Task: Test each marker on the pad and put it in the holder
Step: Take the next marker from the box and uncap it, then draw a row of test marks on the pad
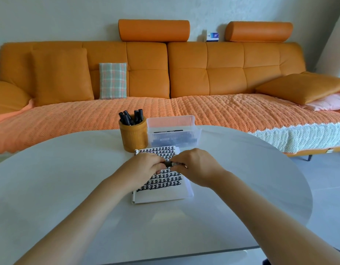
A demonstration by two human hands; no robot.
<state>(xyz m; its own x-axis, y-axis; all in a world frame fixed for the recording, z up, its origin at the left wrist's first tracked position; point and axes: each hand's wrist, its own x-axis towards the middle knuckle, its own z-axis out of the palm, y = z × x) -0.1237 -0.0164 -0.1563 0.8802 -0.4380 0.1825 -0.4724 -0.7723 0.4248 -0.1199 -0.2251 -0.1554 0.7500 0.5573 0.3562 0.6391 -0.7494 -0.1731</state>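
**Both hands on one marker, over the pad**

Your left hand (pixel 146 166) and right hand (pixel 195 165) meet at the centre of the frame, each with its fingers curled round one end of a black marker (pixel 170 163) that lies crosswise between them. It hangs just above the upper half of the pad (pixel 165 196). Only a short stretch of the barrel shows between your fingers, so I cannot tell whether the cap is coming off or going on; it looks like one of the two.

To do this well, pull or push straight along the barrel and don't bend it. Hold the cap in one hand, because you will need it again. Rows of black test marks fill most of the pad, so make the next mark on the bare strip at its lower edge. Once the marker is capped, stand it in the holder (pixel 133 138), just above the pad's upper left corner. The holder already has several markers in it, so aim for a gap. More dark markers lie in the clear bin (pixel 173 131) to the holder's right.

The marker carries a pale label band by your right fingers, with print too small to read. The pad's marks are repeated shapes, not words. A blue-and-white box (pixel 212 36) on the sofa back, at upper centre-right, has no legible writing.
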